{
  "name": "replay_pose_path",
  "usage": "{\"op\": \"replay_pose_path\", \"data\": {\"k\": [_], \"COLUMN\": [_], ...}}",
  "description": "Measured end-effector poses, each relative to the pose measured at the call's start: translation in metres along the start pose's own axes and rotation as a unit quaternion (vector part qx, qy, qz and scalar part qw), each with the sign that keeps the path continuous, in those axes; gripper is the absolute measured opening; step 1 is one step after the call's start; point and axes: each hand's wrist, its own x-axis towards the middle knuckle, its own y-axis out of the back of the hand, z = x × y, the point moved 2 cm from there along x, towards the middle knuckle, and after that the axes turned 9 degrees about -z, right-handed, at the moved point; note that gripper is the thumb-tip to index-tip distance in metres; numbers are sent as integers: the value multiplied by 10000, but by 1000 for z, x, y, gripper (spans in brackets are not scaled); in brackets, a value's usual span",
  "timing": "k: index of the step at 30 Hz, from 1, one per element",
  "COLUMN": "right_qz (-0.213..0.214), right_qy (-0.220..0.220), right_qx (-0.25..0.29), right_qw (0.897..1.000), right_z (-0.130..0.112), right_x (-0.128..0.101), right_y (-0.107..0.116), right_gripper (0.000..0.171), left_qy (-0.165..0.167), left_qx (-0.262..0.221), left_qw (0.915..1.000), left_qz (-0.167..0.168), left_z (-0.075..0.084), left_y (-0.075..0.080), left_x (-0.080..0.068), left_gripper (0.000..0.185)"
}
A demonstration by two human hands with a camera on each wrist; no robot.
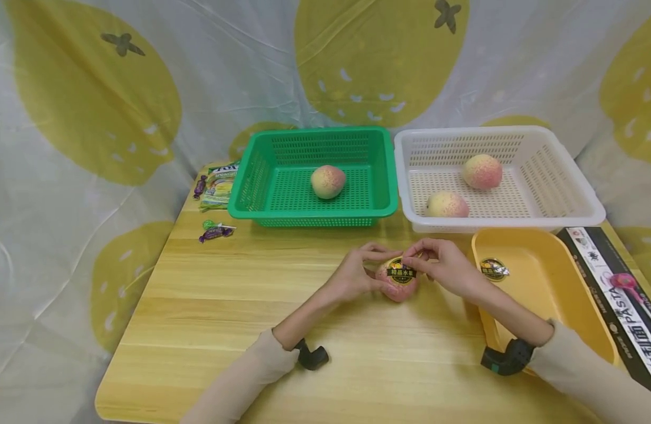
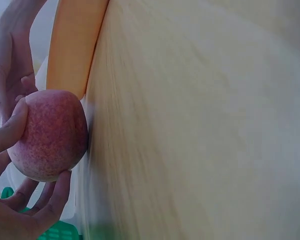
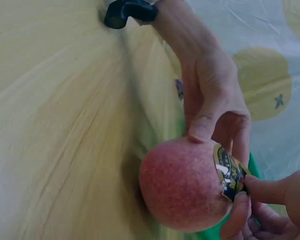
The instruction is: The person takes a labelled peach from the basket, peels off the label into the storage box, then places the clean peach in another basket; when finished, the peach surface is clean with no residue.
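A pink, speckled peach (image 1: 398, 292) rests on the wooden table, between the two hands. My left hand (image 1: 355, 274) grips it from the left, thumb on the near side and fingers round the far side. On top of the peach lies a round black-and-gold sticker (image 1: 401, 271). My right hand (image 1: 446, 266) pinches the sticker's right edge between thumb and index finger. In the right wrist view, part of the sticker (image 3: 229, 172) lies against the skin, and its pinched edge stands slightly off. The left wrist view shows the peach (image 2: 52, 135) from its unlabelled side.
A green basket (image 1: 312, 222) with one peach and a white basket (image 1: 502, 222) with two stand at the back. To the right are a yellow tray (image 1: 542, 294) holding another round sticker (image 1: 494, 269), and a black pasta box (image 1: 617, 300). Wrapped candies (image 1: 216, 232) lie at the left.
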Motion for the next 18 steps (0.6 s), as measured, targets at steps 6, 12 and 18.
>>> {"op": "replay_pose_path", "data": {"k": [6,12,18], "right_qz": [633,1086,1364], "right_qy": [815,1698,2153], "right_qx": [-1060,-1528,-1929], "right_qw": [9890,9675,9475], "right_z": [-6,-10,-16], "right_x": [-9,-20,-27], "right_y": [-4,-14,-17], "right_gripper": [7,14,22], "left_qy": [-26,59,0], "left_qx": [97,164,446], "left_qw": [9999,9998,9988], "left_qz": [-83,-123,-179], "left_z": [2,0,2], "left_y": [-2,-4,-1], "left_x": [1,-2,2], "left_gripper": [66,67,66]}}
